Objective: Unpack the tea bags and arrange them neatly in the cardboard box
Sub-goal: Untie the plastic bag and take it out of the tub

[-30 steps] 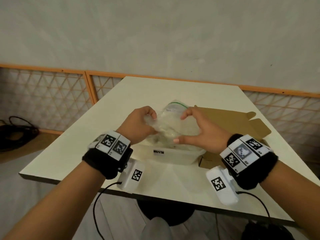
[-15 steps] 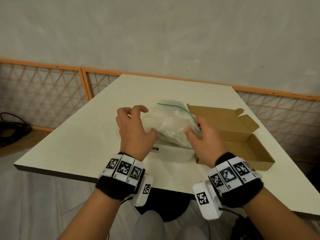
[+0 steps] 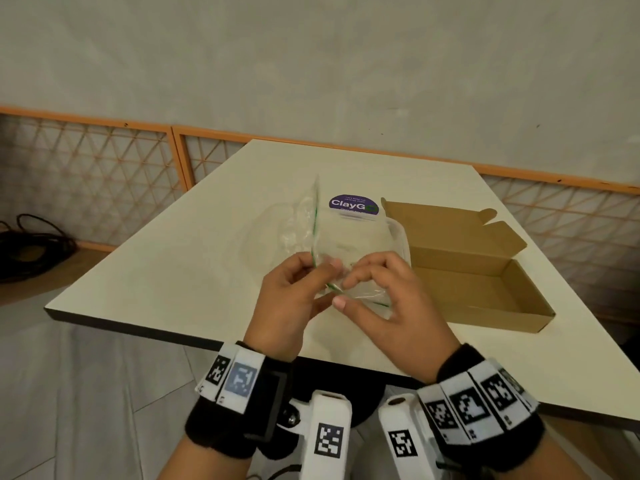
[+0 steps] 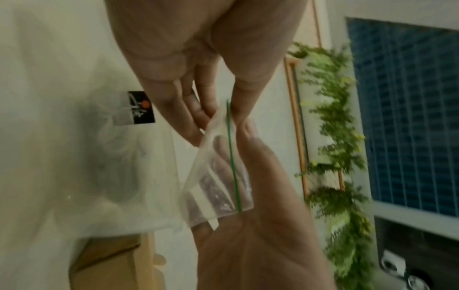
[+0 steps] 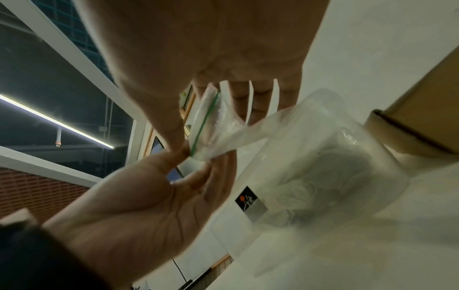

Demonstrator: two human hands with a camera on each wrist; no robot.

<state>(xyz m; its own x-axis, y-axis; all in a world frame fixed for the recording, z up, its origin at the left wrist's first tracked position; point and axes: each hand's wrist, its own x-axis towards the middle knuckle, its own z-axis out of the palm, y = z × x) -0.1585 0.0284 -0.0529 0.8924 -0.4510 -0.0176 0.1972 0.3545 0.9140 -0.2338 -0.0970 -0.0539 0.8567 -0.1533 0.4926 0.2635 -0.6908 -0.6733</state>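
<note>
I hold a clear zip bag [image 3: 346, 247] with a green seal line over the front of the table, its contents blurred. My left hand [image 3: 320, 278] and right hand [image 3: 349, 291] both pinch its sealed edge, fingertips almost touching. In the left wrist view my left hand [image 4: 218, 115] nips the bag [image 4: 218, 176] at the green line, with my right hand [image 4: 238, 149] just below. The right wrist view shows my right hand [image 5: 198, 125] and left hand [image 5: 196, 162] on the same strip. The open brown cardboard box [image 3: 485, 296] lies empty to the right.
A translucent plastic container [image 3: 401, 237] with a purple sticker [image 3: 353, 205] on top sits behind the bag, against the box's left side. The white table [image 3: 173, 271] ends close under my wrists. An orange lattice fence [image 3: 104, 168] runs behind it.
The bag has come up off the container and towards the table's front edge. My hands moved from its sides to pinching the green seal edge together.
</note>
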